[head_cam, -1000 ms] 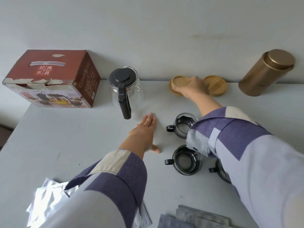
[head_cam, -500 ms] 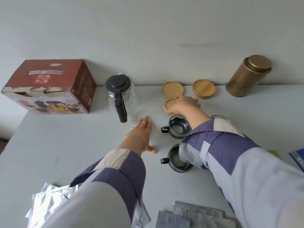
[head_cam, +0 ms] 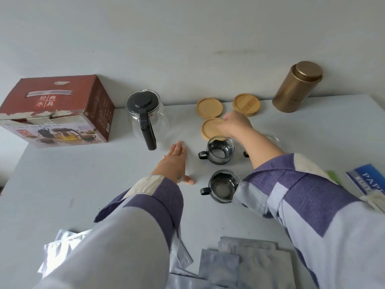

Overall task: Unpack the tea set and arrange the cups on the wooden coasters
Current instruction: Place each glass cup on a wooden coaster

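The left hand (head_cam: 174, 162) lies flat on the white table (head_cam: 83, 184), fingers together, thumb out, holding nothing. The right hand (head_cam: 236, 124) rests on the nearest wooden coaster (head_cam: 210, 128) — whether its blurred fingers grip it cannot be told. Two more coasters (head_cam: 209, 107) lie beyond; two glass cups (head_cam: 220, 150) stand just before it — none on a coaster.

The red box (head_cam: 56, 110) on the left has 经典水具 printed on top in white. Over at the right edge, a blue packet (head_cam: 368, 180) reads "PAP" and "KUI", rest cut off.
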A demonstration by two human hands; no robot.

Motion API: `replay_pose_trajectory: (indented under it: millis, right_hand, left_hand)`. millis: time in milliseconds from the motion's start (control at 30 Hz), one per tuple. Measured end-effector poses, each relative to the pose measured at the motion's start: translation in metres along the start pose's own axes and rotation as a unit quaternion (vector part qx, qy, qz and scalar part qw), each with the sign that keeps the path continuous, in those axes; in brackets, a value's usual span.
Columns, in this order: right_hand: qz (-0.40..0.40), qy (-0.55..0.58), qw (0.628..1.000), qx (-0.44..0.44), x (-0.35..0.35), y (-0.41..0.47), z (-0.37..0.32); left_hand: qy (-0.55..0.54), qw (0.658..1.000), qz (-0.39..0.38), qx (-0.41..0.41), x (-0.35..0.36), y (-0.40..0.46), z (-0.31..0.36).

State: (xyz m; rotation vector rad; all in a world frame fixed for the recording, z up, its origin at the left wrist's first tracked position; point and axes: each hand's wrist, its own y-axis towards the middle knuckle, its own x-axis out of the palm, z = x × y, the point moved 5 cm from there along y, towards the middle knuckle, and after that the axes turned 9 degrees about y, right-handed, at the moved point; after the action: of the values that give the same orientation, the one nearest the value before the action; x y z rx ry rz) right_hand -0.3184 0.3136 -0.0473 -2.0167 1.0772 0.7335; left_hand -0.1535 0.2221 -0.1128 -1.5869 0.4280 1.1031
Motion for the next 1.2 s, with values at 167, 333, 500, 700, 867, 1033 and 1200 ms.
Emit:
replay_pose_trajectory:
  millis: [167, 333, 500, 700, 867, 1033, 1200]
  right_hand:
    - [-0.026, 0.123, 0.991, -0.043, -0.003, -0.08, 0.028]
    - [-0.036, 0.157, 0.984, -0.07, 0.025, -0.135, 0.059]
    - [0.032, 0.226, 0.97, -0.079, 0.057, -0.151, 0.087]
    - [0.124, 0.297, 0.944, -0.069, 0.077, -0.157, 0.104]
    - [0.145, 0.302, 0.939, -0.073, 0.077, -0.157, 0.107]
    - [0.118, 0.321, 0.935, -0.093, 0.061, -0.154, 0.098]
    - [0.124, 0.34, 0.925, -0.117, 0.022, -0.126, 0.064]
  left_hand:
    - [0.007, 1.0, 0.007, 0.003, -0.003, -0.008, 0.001]
    - [0.001, 1.0, 0.02, 0.009, -0.001, -0.011, 0.0]
    - [0.005, 1.0, 0.024, 0.01, 0.0, -0.013, 0.0]
    - [0.001, 0.999, 0.029, 0.018, 0.002, -0.014, -0.002]
    - [-0.037, 0.998, 0.041, 0.018, 0.005, -0.011, -0.005]
    - [-0.051, 0.987, 0.152, -0.003, 0.016, -0.006, 0.0]
    - [-0.044, 0.966, 0.251, -0.029, 0.032, 0.001, -0.001]
